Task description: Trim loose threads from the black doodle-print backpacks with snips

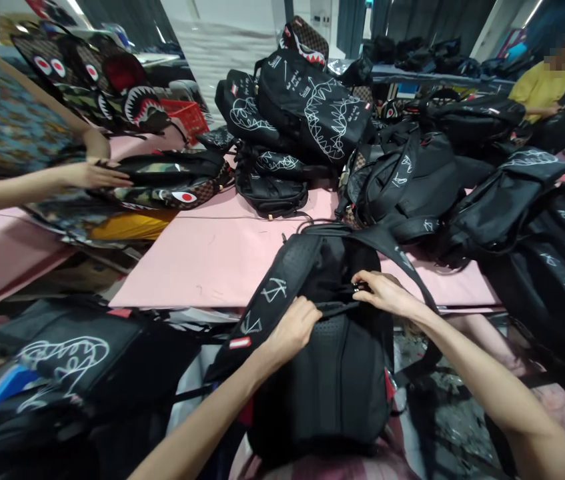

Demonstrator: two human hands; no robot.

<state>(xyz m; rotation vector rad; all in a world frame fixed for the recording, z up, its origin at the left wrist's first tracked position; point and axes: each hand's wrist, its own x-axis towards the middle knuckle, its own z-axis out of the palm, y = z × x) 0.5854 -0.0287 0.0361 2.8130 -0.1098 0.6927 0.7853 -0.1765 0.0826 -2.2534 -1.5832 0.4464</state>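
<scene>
A black backpack (342, 373) lies back side up across the near edge of the pink table, its lower part toward me. White line drawings and a small red-and-white label mark its left shoulder strap (275, 290). My left hand (296, 327) is closed on the edge of an opening in the padded back panel. To its right, my right hand (382, 292) pinches at the far side of that opening; a small dark shiny piece, perhaps a zipper pull, shows at the fingertips. The right strap (415, 273) loops out beyond my right hand.
Black backpacks with white scribbles are piled on the pink table (197, 260) ahead and at right. Another scribbled bag (77, 360) lies at lower left. At left, a person's hands rest on a camouflage shark-face bag (162, 183). Another person in yellow (537, 90) stands far right.
</scene>
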